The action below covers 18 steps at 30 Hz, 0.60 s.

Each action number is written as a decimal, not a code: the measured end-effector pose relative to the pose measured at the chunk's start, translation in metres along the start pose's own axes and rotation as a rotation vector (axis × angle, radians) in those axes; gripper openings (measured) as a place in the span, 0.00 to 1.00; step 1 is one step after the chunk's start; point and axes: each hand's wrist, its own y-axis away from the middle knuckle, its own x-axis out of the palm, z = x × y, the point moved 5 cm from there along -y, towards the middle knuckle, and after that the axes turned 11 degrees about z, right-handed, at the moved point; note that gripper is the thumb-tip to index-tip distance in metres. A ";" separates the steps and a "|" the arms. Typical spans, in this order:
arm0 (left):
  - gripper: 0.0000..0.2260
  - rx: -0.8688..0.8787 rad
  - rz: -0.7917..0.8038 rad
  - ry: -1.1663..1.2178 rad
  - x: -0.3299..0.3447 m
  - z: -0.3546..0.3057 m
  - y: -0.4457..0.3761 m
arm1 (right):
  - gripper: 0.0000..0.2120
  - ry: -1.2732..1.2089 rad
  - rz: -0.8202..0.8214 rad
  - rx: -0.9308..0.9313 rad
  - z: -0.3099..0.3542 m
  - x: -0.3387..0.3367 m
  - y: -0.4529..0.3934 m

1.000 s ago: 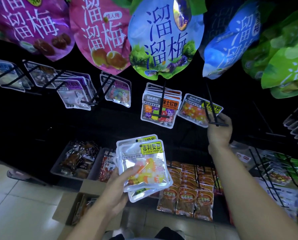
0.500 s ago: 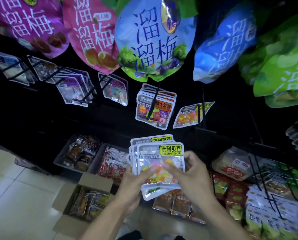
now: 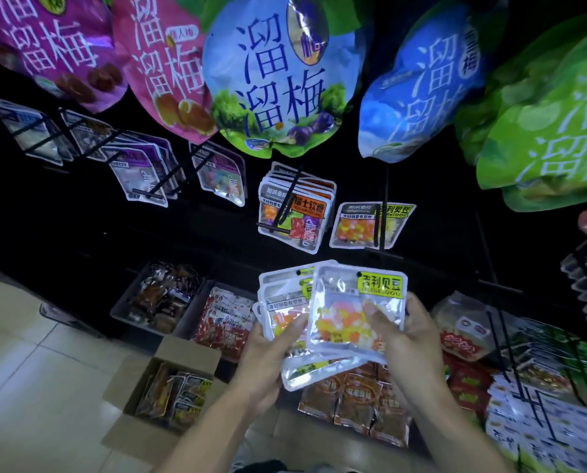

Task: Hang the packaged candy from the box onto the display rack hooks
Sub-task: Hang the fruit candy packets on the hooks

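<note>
Dark rack hooks stand behind. A candy stack is gripped by the left hand, thumb across it, while the front packet is pinched by the right hand (probably for separating one to hang).

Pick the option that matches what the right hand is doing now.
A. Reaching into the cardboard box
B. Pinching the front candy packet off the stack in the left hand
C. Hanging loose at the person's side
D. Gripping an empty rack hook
B: the right hand has its thumb on the face of the front candy packet, fingers behind it, while the left hand holds the remaining stack.
</note>
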 end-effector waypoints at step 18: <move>0.20 0.088 -0.102 -0.092 -0.033 -0.010 0.017 | 0.04 0.108 -0.247 -0.194 0.017 -0.016 -0.038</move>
